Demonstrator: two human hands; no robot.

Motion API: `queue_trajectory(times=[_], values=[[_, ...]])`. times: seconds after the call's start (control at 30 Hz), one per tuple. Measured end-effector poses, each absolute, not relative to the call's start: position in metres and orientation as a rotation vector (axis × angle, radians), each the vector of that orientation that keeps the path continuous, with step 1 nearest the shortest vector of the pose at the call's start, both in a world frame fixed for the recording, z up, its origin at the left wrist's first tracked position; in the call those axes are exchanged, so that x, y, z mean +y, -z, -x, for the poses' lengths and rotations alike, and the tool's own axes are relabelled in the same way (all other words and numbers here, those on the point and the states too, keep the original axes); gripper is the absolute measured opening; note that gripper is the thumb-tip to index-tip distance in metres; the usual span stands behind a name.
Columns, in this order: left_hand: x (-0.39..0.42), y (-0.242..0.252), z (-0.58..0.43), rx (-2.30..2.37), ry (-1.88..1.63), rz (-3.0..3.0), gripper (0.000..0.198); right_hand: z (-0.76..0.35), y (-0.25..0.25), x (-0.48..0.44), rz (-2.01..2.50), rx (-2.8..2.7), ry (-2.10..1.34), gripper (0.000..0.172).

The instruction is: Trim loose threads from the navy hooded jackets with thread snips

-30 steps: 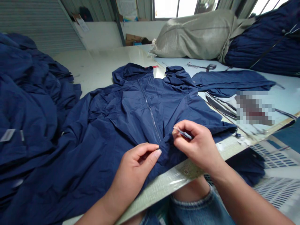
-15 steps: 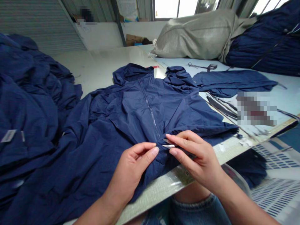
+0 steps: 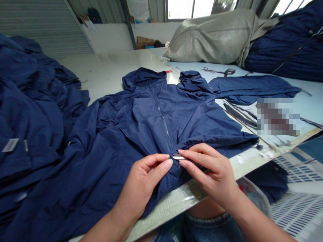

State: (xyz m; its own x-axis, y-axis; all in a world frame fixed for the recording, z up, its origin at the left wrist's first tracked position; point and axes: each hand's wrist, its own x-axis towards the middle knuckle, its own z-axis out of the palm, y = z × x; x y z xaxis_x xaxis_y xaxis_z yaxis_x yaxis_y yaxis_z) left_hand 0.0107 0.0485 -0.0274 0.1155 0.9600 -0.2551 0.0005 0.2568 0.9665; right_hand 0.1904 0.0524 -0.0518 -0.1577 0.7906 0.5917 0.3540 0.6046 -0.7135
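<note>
A navy blue hooded jacket lies spread over the table, its front zipper running down toward my hands. My left hand is closed, thumb and forefinger pinching the jacket's fabric by the zipper's lower end. In my right hand is a pair of thread snips, held between thumb and fingers. Their blades point left, close to my left fingertips, and lie nearly together at the fabric. My palm hides the rest of the snips.
Heaped navy garments fill the left side. A folded navy piece and dark strips lie to the right. Farther back rest a grey sack and a navy bundle. A white plastic basket stands below the table's edge.
The snips' blades were apart and are now closer together. My right hand has shifted slightly left and down toward my left fingertips, which still pinch the jacket.
</note>
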Motion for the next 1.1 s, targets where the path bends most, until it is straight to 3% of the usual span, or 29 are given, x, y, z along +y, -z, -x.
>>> queue_trajectory(times=[1.1], values=[[0.0486, 0.0268, -0.012, 1.246, -0.942, -1.095, 0.018, -0.1879, 0.0513, 0.0497, 0.983, -1.733, -0.481, 0.02]])
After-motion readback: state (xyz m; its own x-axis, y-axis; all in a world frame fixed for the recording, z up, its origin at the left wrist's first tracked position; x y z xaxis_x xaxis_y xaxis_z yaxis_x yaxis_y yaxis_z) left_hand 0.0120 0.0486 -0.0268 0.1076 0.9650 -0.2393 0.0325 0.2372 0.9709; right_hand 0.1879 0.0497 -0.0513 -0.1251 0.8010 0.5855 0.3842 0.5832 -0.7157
